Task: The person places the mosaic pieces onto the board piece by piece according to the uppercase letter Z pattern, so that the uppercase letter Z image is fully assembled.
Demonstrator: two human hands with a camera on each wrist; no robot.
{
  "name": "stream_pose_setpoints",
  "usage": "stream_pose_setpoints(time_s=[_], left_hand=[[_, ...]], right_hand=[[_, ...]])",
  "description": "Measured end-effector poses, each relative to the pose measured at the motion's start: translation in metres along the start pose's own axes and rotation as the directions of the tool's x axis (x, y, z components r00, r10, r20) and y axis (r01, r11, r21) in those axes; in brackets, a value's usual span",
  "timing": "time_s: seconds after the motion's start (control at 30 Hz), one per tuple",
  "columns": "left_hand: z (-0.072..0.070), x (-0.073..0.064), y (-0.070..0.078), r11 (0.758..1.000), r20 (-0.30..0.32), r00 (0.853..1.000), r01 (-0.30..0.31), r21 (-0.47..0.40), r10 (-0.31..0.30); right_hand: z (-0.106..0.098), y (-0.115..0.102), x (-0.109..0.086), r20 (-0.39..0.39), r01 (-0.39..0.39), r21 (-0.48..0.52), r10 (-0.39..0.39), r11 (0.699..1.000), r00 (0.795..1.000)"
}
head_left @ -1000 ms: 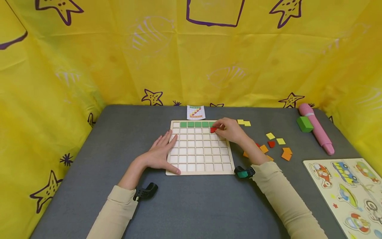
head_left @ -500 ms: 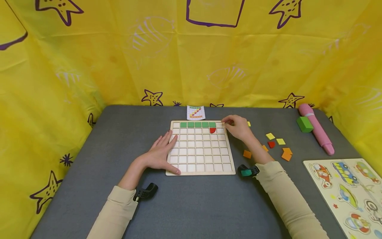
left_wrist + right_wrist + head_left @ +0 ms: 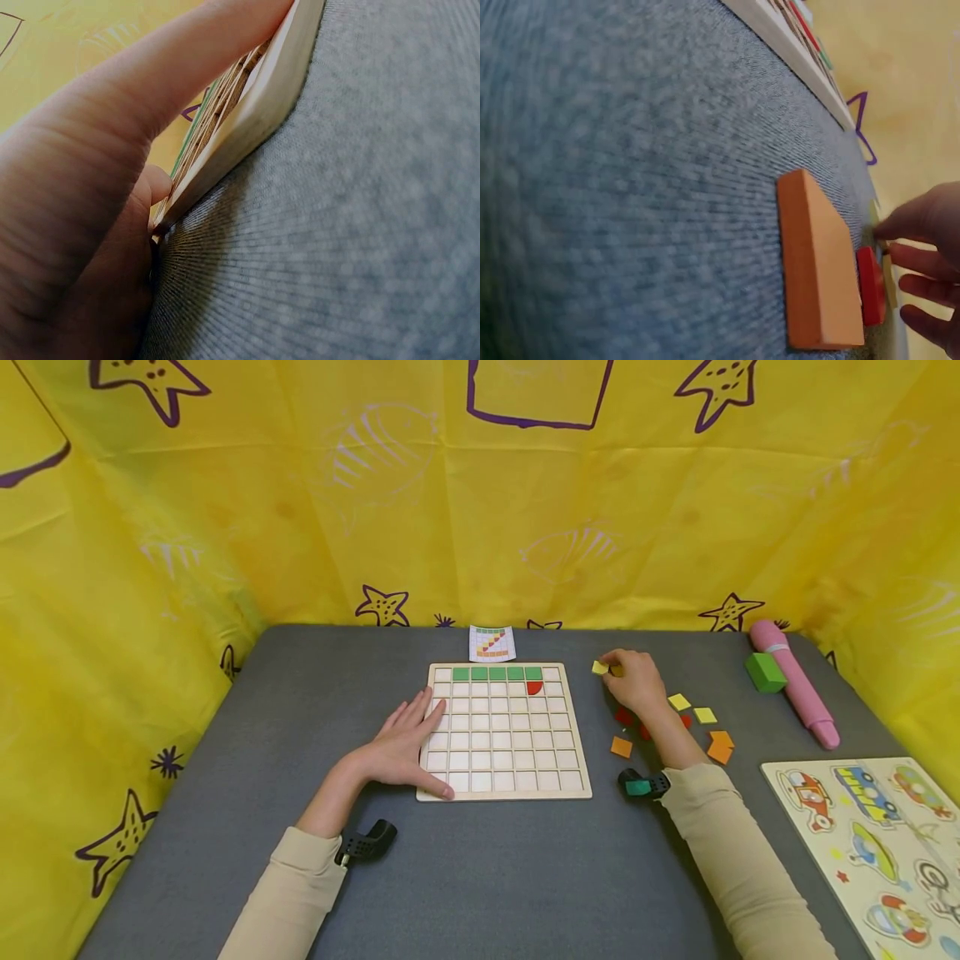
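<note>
My left hand [image 3: 401, 747] lies with spread fingers over the left edge of a wooden grid board [image 3: 504, 798], its thumb on the front-left corner. The left wrist view shows the thumb [image 3: 172, 67] along the board's rim [image 3: 247, 124]. Several green square tiles [image 3: 497, 673] fill part of the top row; a red quarter-round tile [image 3: 534, 687] sits below the rightmost one. To the right of the board, my right hand [image 3: 636, 683] pinches a yellow square tile [image 3: 599, 667] at the table. Another yellow tile [image 3: 617, 671] is partly hidden under its fingers.
A small pattern card [image 3: 492, 644] lies behind the board. Loose yellow [image 3: 705, 715], red [image 3: 623, 716] and orange tiles [image 3: 621, 747] lie around the right forearm. Farther right are a green block [image 3: 766, 672], a pink toy microphone [image 3: 802, 693] and a picture puzzle board [image 3: 847, 852].
My right hand has let go of the red tile in the grid and moved right to the yellow tiles, one of which has shifted slightly left. My left hand has stayed put.
</note>
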State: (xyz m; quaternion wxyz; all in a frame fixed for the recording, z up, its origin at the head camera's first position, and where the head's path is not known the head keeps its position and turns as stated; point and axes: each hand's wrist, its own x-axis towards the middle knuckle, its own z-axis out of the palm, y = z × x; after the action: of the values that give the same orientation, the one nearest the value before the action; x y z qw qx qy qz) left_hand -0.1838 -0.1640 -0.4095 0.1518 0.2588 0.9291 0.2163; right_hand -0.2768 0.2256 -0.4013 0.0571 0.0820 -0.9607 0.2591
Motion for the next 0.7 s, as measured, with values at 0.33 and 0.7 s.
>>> stream_pose_setpoints(time_s=[0.33, 0.7], left_hand=[[-0.001, 0.000, 0.000, 1.000, 0.009, 1.000, 0.002, 0.011, -0.002], [-0.001, 0.000, 0.002, 1.000, 0.005, 1.000, 0.002, 0.004, -0.002]], right_hand=[[0.006, -0.005, -0.004, -0.024, -0.012, 0.114, 0.015, 0.993, 1.000], [0.025, -0.060, -0.008, 0.090, 0.108, 0.250, -0.135, 0.962, 0.987]])
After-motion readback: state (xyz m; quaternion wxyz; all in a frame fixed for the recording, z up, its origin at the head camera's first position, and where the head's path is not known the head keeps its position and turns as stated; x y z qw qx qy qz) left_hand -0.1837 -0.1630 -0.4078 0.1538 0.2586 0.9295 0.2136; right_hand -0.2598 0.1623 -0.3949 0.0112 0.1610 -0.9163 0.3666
